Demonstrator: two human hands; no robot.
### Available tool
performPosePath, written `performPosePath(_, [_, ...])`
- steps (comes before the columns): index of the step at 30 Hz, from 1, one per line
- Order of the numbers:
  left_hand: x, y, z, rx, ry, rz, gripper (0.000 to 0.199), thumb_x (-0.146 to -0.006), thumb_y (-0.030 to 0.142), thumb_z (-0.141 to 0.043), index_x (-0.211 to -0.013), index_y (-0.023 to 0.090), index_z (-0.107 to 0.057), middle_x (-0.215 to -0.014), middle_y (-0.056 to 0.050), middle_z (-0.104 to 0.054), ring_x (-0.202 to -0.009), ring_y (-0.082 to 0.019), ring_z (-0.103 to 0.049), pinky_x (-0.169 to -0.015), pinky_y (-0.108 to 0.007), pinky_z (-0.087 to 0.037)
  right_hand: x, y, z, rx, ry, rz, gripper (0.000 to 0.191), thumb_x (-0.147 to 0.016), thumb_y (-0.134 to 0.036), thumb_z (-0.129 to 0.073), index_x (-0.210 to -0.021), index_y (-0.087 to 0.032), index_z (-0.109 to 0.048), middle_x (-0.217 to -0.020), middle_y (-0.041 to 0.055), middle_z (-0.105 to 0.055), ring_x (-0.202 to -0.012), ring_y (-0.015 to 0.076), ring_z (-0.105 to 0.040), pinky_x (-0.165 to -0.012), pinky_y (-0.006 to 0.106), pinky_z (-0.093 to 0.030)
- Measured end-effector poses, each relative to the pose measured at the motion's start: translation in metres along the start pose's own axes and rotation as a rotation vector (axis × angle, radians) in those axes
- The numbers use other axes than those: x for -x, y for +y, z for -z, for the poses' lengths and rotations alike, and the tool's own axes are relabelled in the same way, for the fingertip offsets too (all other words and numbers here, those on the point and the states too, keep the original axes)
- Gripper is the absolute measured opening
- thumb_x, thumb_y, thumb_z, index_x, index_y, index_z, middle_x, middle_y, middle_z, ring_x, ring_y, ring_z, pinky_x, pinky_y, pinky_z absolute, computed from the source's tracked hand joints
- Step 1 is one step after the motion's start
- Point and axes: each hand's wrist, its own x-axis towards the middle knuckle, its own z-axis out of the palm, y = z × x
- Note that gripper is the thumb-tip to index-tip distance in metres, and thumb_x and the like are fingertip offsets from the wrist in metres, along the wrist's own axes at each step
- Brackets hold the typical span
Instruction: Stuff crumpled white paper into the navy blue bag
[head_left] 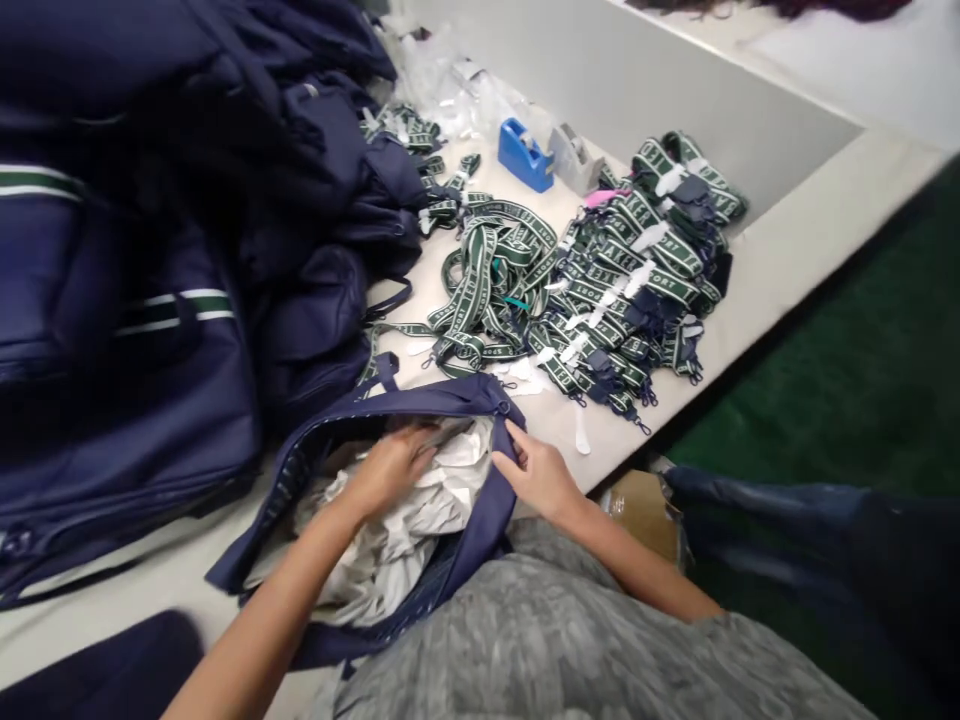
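Observation:
An open navy bag [491, 510] lies in front of me, its zipped opening facing up. Crumpled white stuffing [450, 490], paper or thin cloth, fills it. My left hand [394, 468] reaches inside, on the stuffing near the far rim. Its fingers are blurred and partly hidden, and a greyish edge shows beside them. At the bag's right corner, my right hand [536, 468] pinches the navy rim between thumb and fingers.
Navy bags [150, 300] are heaped on the left. Beyond the open bag lie loose green lettered straps [487, 280] and a pile of bundled straps [622, 290]. A blue tape dispenser [525, 155] and a grey one [576, 160] stand near the partition [675, 110]. A cardboard box [641, 510] is below the table edge.

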Motion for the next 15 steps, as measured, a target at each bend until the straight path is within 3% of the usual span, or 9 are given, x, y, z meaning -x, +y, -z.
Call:
performPosePath(2, [0.051, 0.006, 0.017, -0.017, 0.239, 0.023, 0.037, -0.096, 0.036, -0.042, -0.121, 0.022, -0.065, -0.120, -0.007, -0.067, -0.110, -0.021, -0.064, -0.099, -0.032, -0.049, 0.001, -0.019, 0.010, 0.102, 0.116, 0.166, 0.048, -0.094, -0.038, -0.052, -0.135, -0.014, -0.057, -0.100, 0.0114, -0.068, -0.092, 0.0236, -0.064, -0.091, 0.040, -0.052])
performPosePath(4, [0.096, 0.008, 0.025, -0.151, 0.596, 0.166, 0.031, -0.096, 0.036, -0.047, -0.114, 0.022, -0.068, -0.110, -0.008, -0.068, -0.106, -0.023, -0.064, -0.099, -0.036, -0.050, -0.003, -0.043, 0.013, 0.156, 0.107, 0.407, 0.036, -0.097, -0.033, -0.047, -0.122, -0.014, -0.065, -0.103, 0.0126, -0.066, -0.099, 0.0229, -0.060, -0.096, 0.039, -0.049])
performPosePath(6, [0.128, 0.003, 0.026, -0.318, 0.880, 0.367, 0.036, -0.093, 0.039, -0.054, -0.121, 0.019, -0.065, -0.116, -0.013, -0.063, -0.114, -0.029, -0.059, -0.103, -0.046, -0.046, -0.013, -0.069, 0.001, 0.229, -0.129, 0.628, 0.029, -0.098, -0.031, -0.048, -0.113, -0.015, -0.067, -0.104, 0.0120, -0.064, -0.103, 0.0229, -0.058, -0.097, 0.039, -0.048])
performPosePath(7, [0.139, -0.002, 0.024, -0.375, 0.958, 0.459, 0.046, -0.091, 0.043, -0.058, -0.128, 0.017, -0.060, -0.124, -0.017, -0.059, -0.121, -0.033, -0.054, -0.107, -0.051, -0.042, -0.019, -0.081, -0.011, 0.286, -0.292, 0.718, 0.028, -0.097, -0.031, -0.051, -0.113, -0.015, -0.067, -0.106, 0.0115, -0.064, -0.103, 0.0232, -0.058, -0.096, 0.038, -0.049])
performPosePath(9, [0.150, -0.017, 0.017, -0.390, 0.991, 0.581, 0.072, -0.087, 0.051, -0.061, -0.142, 0.009, -0.045, -0.138, -0.024, -0.046, -0.132, -0.040, -0.042, -0.112, -0.055, -0.035, -0.035, -0.099, -0.047, 0.432, -0.566, 0.854, 0.033, -0.095, -0.033, -0.055, -0.121, -0.014, -0.062, -0.115, 0.0129, -0.061, -0.108, 0.0251, -0.058, -0.095, 0.038, -0.049])
performPosePath(11, [0.154, -0.034, 0.007, -0.292, 0.949, 0.643, 0.079, -0.086, 0.053, -0.060, -0.144, 0.003, -0.041, -0.136, -0.026, -0.049, -0.129, -0.040, -0.045, -0.111, -0.052, -0.037, -0.052, -0.110, -0.090, 0.573, -0.689, 0.937, 0.040, -0.095, -0.030, -0.053, -0.129, -0.010, -0.056, -0.129, 0.0172, -0.056, -0.115, 0.0273, -0.056, -0.098, 0.039, -0.048])
performPosePath(13, [0.155, -0.045, -0.004, -0.190, 0.851, 0.640, 0.061, -0.090, 0.047, -0.054, -0.135, 0.006, -0.052, -0.123, -0.020, -0.060, -0.116, -0.035, -0.055, -0.105, -0.047, -0.043, -0.067, -0.114, -0.130, 0.678, -0.747, 0.932, 0.040, -0.095, -0.026, -0.053, -0.129, -0.006, -0.056, -0.132, 0.0208, -0.055, -0.117, 0.0294, -0.056, -0.099, 0.040, -0.047])
performPosePath(15, [0.157, -0.047, -0.017, -0.172, 0.752, 0.595, 0.039, -0.092, 0.032, -0.047, -0.122, 0.013, -0.063, -0.112, -0.013, -0.066, -0.106, -0.030, -0.058, -0.099, -0.041, -0.045, -0.078, -0.116, -0.157, 0.728, -0.835, 0.821, 0.031, -0.092, -0.024, -0.057, -0.116, -0.006, -0.064, -0.120, 0.0201, -0.064, -0.108, 0.0290, -0.062, -0.093, 0.039, -0.051])
